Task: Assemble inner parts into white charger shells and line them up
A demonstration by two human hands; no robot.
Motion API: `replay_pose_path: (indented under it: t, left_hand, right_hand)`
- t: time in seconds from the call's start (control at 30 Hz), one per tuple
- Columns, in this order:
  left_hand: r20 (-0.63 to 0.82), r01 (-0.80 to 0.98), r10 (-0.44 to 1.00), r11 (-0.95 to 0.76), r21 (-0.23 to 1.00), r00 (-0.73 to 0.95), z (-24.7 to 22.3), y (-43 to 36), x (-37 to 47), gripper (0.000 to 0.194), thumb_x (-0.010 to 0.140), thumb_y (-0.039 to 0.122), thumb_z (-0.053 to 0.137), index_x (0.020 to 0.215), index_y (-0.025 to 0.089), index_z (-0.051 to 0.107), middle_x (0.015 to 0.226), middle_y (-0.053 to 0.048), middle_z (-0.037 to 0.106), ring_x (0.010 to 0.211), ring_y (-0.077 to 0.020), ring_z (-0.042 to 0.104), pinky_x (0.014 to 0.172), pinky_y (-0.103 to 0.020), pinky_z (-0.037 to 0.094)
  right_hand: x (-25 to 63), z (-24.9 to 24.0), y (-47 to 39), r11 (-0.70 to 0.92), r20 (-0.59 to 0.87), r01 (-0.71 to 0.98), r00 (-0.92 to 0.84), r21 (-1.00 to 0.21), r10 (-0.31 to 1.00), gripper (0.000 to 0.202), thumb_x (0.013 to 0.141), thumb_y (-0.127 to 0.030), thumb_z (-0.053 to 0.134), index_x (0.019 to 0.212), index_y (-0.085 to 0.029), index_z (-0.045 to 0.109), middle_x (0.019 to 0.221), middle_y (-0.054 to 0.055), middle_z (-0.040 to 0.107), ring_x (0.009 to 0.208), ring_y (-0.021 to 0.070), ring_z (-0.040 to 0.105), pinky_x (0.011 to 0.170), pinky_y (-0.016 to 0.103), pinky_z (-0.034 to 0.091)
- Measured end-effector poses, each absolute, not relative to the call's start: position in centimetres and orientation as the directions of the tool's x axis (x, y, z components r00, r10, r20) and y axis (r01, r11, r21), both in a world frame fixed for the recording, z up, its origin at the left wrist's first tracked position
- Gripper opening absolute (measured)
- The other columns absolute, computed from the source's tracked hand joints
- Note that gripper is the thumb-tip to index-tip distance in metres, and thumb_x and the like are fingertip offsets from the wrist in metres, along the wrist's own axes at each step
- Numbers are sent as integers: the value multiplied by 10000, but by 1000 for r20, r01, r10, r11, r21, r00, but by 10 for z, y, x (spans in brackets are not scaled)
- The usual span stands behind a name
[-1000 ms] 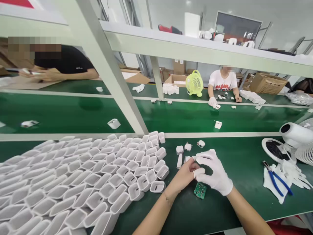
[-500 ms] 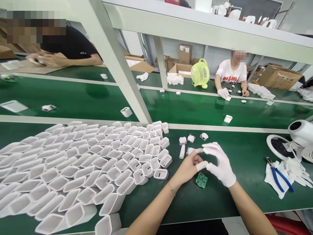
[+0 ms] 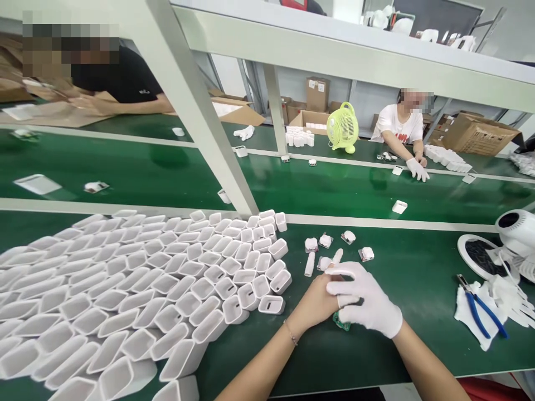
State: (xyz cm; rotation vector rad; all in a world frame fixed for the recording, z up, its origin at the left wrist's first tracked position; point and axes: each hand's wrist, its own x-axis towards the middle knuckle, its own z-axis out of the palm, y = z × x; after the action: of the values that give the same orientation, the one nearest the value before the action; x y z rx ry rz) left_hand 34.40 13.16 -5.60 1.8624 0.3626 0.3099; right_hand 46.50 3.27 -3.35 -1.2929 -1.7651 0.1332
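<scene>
My left hand (image 3: 314,301) is bare apart from white finger cots; its thumb and index finger stretch out, the other fingers mostly hidden. The white-gloved right hand (image 3: 370,301) overlaps it from the right, its thumb and fingers closing around the finger cot (image 3: 346,301) on my left thumb. Below the hands a green circuit board (image 3: 341,323) lies on the bench, largely covered. Just beyond are several small parts with white tops, such as one part (image 3: 366,254) and another (image 3: 311,244). A loose white finger cot (image 3: 309,264) lies beside them.
Many white open housings (image 3: 137,295) stand packed on the left. Blue-handled pliers (image 3: 476,306) rest on white gloves at right, near a white fan (image 3: 516,239). A green conveyor (image 3: 317,189) carrying scattered parts runs beyond a pale rail. Two co-workers sit across it.
My right hand has moved left and down over the left hand, now covering most of the circuit board. Parts on the conveyor have shifted right. The far co-worker's gloved hand has moved right.
</scene>
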Motion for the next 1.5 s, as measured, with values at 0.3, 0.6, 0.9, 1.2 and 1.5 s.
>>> replay_pose_path:
  t: [0.3,0.6,0.9,1.2,1.5]
  left_hand:
    - [37,400,477,-774,491,878,-59,117,347,558,812,264,497,1350,146,410,963,-98,632,868,-265,581,748,-361,421]
    - [-32,412,466,-746,524,884,-58,109,347,462,779,225,479,1231,135,507,901,-93,644,827,-268,602,711,-352,421]
    - [16,220,288,-765,605,957,-66,108,342,305,851,321,478,1057,157,631,904,-138,661,849,-321,616,773,-440,431]
    - [-9,130,227,-523,842,974,-56,111,334,395,814,334,517,1168,176,595,793,-68,641,646,-185,539,676,-338,451]
    - [42,8,135,-357,934,990,-52,107,334,783,749,256,594,1464,210,276,936,-45,643,661,-137,532,721,-285,473]
  right_hand:
    - [465,-46,38,61,659,878,310,-475,685,54,804,-183,578,815,-203,628,1187,62,569,1135,220,494,990,454,375]
    - [461,-46,39,168,685,836,294,-522,667,99,777,-121,499,703,-179,531,1163,68,576,1142,230,493,1028,481,328]
    - [459,-41,41,143,132,-96,109,-985,985,342,733,-477,666,785,-140,676,1236,117,568,1052,257,594,943,412,455]
    - [469,-41,36,124,108,-215,85,-969,991,388,703,-404,725,1002,-161,682,1205,123,589,1125,250,558,919,386,468]
    - [468,-40,32,85,106,-194,-98,-977,990,424,706,-361,738,1097,-214,666,1263,116,546,1087,260,579,821,384,520]
